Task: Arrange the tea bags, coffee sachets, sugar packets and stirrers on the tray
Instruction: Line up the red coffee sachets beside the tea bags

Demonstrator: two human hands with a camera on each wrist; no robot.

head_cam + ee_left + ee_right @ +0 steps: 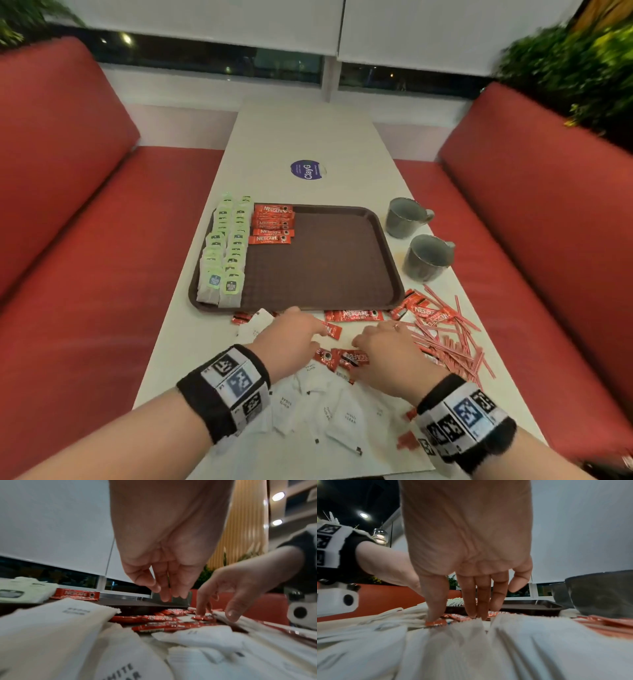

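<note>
A brown tray [325, 267] holds two columns of tea bags [224, 250] along its left side and a stack of red coffee sachets [272, 224] at its far left. In front of it lie loose coffee sachets [352, 315], white sugar packets [325, 411] and red-striped stirrers [452, 339]. My left hand [308, 329] hovers just before the tray's near rim; a red sachet [169, 596] shows pinched between its hanging fingers. My right hand [363, 342] reaches down with straight fingers, and its fingertips [435, 616] touch loose sachets [436, 622] on the table.
Two grey mugs [407, 217] [426, 257] stand right of the tray. A round purple sticker [306, 169] marks the far table. Red benches [68, 205] flank the table on both sides. Most of the tray's floor is bare.
</note>
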